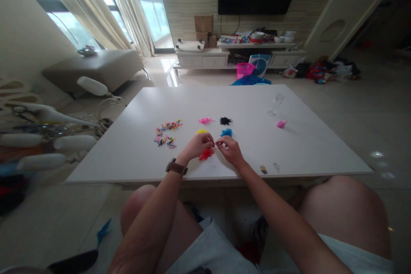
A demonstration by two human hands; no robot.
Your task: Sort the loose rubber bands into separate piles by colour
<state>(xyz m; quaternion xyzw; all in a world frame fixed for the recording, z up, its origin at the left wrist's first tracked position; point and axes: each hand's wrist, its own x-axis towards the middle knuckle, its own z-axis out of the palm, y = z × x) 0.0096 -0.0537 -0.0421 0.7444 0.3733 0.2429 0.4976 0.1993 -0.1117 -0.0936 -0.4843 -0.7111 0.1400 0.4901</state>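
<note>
My left hand (199, 144), with a brown watch (176, 166) on the wrist, is closed in a pinch above the white table (128, 154). My right hand (230, 150) pinches close beside it, fingertips nearly meeting. Between them is something small and dark, too tiny to make out. Under and beside my left hand lie a red pile (205, 154) and a partly hidden yellow pile (202, 131). Beyond my right hand sits a blue pile (226, 132). Farther back are a pink pile (206, 120) and a black pile (225, 120) of small pieces.
Mixed coloured pieces (169, 126) lie on the left of the table, more (165, 141) nearer. At right are a pink object (281, 124), a clear item (278, 99) and a small yellow figure (263, 170). A pink basket (245, 70) stands beyond the table.
</note>
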